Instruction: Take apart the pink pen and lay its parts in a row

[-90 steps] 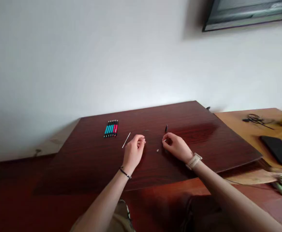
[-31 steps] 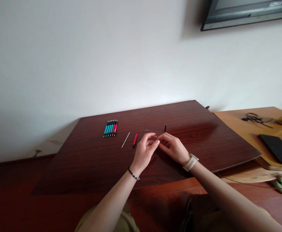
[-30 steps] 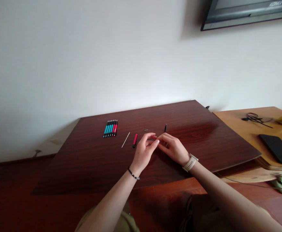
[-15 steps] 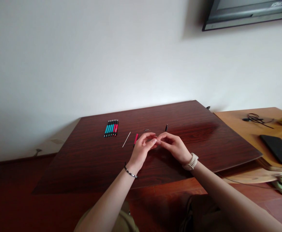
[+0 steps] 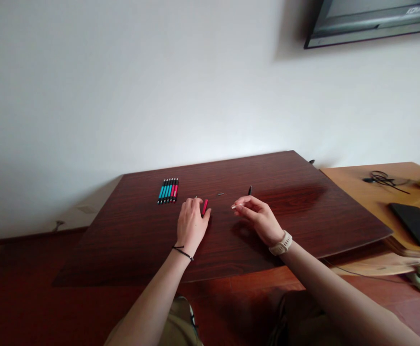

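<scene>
Hardly any writing can be read here. The only lettering is a short pale mark on the dark frame of the flat wall-mounted screen (image 5: 371, 21) at the far right, near its right end; it is too small and blurred to make out as letters. The row of teal, black and red pens (image 5: 168, 191) on the dark red-brown wooden board (image 5: 303, 211) shows no legible print, and the black flat phone (image 5: 414, 218) on the right carries none.

Left hand (image 5: 191, 224) covers most of the white rod; tiny bit in right hand's fingertips (image 5: 235, 205) too small to ID.
</scene>
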A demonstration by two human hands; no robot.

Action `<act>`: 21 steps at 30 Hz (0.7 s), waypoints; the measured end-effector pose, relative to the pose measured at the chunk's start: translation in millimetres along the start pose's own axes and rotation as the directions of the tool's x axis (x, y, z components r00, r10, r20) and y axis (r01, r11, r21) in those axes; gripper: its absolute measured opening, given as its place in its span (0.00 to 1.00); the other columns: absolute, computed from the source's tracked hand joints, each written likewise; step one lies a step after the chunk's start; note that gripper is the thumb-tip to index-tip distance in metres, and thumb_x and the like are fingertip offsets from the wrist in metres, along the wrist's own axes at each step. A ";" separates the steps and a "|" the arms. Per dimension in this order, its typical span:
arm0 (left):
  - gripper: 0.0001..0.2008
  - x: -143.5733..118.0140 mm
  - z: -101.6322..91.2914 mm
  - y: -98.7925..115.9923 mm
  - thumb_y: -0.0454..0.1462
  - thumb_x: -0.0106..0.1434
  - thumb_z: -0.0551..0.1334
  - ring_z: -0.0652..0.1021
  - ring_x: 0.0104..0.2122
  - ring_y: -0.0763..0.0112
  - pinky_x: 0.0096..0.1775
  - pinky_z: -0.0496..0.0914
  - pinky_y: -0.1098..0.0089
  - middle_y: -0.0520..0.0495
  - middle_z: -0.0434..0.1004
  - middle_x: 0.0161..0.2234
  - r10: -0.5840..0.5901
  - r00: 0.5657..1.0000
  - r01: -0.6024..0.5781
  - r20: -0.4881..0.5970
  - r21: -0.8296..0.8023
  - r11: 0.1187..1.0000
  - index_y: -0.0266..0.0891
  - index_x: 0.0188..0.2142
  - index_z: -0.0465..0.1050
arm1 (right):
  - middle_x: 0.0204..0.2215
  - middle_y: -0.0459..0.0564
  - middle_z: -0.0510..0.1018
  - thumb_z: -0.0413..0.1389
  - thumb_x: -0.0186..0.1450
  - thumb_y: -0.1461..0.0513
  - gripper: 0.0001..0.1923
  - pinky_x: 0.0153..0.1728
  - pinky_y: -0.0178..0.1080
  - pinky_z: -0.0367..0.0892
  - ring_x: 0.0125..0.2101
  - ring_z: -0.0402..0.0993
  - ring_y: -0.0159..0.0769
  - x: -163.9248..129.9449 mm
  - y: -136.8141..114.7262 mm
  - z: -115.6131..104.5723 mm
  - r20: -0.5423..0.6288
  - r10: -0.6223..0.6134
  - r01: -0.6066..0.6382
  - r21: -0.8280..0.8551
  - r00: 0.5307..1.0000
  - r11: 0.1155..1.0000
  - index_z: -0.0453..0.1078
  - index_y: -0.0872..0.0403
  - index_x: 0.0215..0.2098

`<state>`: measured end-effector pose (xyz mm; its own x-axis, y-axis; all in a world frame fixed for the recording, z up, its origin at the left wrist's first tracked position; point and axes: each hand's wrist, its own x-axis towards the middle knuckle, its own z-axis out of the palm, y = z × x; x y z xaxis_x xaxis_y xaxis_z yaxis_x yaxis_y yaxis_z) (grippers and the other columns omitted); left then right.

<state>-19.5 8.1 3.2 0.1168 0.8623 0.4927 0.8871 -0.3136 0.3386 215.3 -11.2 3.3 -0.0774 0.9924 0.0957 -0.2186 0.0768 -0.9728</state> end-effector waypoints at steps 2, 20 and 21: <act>0.08 -1.5 1.7 -5.8 0.36 0.66 0.69 0.77 0.44 0.53 0.47 0.75 0.58 0.43 0.74 0.41 0.001 0.999 -0.004 0.038 0.076 0.997 0.42 0.42 0.71 | 0.43 0.51 0.85 0.70 0.63 0.48 0.17 0.43 0.42 0.78 0.40 0.81 0.40 0.9 2.0 0.4 -0.034 0.012 -0.011 0.025 0.999 1.000 0.78 0.50 0.41; 0.01 -18.3 -15.1 -1.7 0.36 0.74 0.61 0.78 0.38 0.66 0.39 0.72 0.67 0.47 0.76 0.41 0.050 0.989 0.000 0.136 -0.344 0.939 0.42 0.42 0.72 | 0.39 0.50 0.84 0.70 0.63 0.49 0.21 0.42 0.41 0.77 0.36 0.80 0.37 18.9 18.0 21.5 -0.154 -0.108 0.103 -0.041 0.982 0.994 0.71 0.50 0.43; 0.02 -19.1 -16.4 -0.2 0.36 0.74 0.61 0.78 0.37 0.66 0.38 0.72 0.68 0.47 0.76 0.41 0.040 0.991 0.011 0.131 -0.373 0.928 0.42 0.42 0.72 | 0.39 0.50 0.84 0.70 0.63 0.48 0.20 0.42 0.41 0.77 0.36 0.80 0.38 19.3 17.9 24.6 -0.152 -0.112 0.105 -0.053 0.982 0.993 0.71 0.50 0.44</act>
<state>-29.2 -14.9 6.8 0.2099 0.8936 0.3967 0.6582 -0.4292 0.6185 186.0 7.0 -7.1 0.0962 0.9806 0.1710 -0.1732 0.1857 -0.9672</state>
